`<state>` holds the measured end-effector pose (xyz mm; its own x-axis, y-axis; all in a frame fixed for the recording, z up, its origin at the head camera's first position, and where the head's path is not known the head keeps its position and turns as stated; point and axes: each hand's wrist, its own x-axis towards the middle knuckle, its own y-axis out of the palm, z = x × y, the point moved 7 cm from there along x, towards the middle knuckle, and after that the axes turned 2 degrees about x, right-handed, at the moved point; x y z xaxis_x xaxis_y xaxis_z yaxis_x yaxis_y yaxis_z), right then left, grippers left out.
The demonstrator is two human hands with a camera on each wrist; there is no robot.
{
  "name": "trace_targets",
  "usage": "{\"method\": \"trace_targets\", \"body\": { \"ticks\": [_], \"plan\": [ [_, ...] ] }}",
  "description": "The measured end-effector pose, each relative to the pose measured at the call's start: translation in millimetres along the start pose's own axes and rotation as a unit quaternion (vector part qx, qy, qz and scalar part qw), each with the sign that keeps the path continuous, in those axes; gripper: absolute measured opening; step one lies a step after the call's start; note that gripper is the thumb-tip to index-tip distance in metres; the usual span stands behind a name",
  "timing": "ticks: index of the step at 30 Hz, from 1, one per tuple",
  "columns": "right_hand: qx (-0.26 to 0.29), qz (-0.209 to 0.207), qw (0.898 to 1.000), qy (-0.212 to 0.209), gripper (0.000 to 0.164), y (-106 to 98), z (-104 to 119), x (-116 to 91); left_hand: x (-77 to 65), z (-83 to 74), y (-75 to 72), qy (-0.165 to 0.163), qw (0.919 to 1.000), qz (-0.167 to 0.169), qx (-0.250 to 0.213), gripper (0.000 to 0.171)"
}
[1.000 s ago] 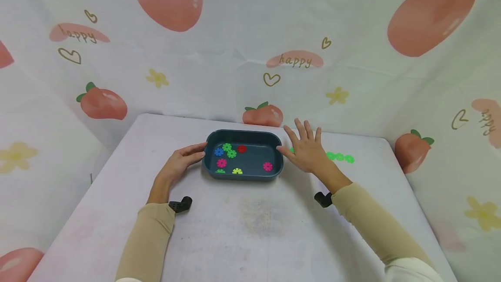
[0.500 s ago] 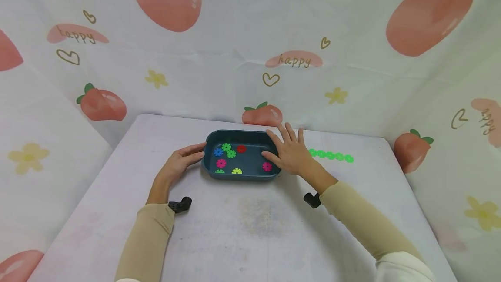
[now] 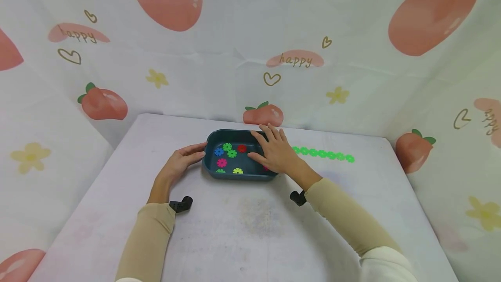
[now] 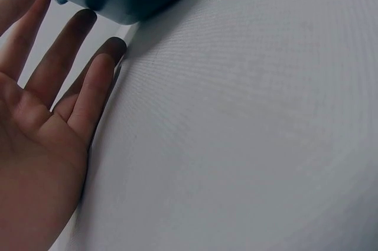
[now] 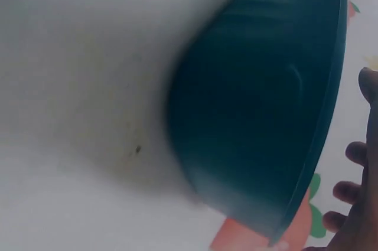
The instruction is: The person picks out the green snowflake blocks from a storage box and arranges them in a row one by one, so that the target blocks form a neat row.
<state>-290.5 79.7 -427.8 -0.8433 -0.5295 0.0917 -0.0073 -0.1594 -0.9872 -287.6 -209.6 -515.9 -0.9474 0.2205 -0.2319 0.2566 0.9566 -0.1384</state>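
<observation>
A dark teal plastic basin holds several small notched snowflake discs: a blue disc, green discs, a red disc, a pink disc and a yellow disc. My left hand touches the basin's left end with extended fingers; in the left wrist view its fingertips lie by the basin wall. Over the basin's right part hovers my right hand, fingers spread, partly covering another pink disc. Nothing shows between its fingers.
A row of green discs lies on the white table right of the basin, its left end hidden by the right hand. A printed cloth hangs behind the table. Black wrist cameras sit on both forearms.
My right hand has moved left from beside the basin to above its right part, uncovering more of the green row. The left hand and the basin have stayed in place.
</observation>
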Motion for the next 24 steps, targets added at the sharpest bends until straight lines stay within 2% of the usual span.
{"method": "trace_targets", "body": {
  "ticks": [8, 16, 24],
  "plan": [
    [0.038, 0.003, 0.999, -0.016, 0.075, 5, 20, 13, 0.0, 0.2, 0.3, -0.003, 1.0, -0.004, 0.0, 0.063],
    [0.063, 0.041, 0.997, -0.012, 0.077, 18, 35, 27, 0.8, -0.4, 2.2, -0.006, 1.0, -0.006, 0.004, 0.061],
    [0.149, 0.078, 0.986, 0.015, 0.065, 28, 42, 44, 0.3, -0.5, 0.8, -0.003, 1.0, -0.003, 0.007, 0.061]
  ]
}}
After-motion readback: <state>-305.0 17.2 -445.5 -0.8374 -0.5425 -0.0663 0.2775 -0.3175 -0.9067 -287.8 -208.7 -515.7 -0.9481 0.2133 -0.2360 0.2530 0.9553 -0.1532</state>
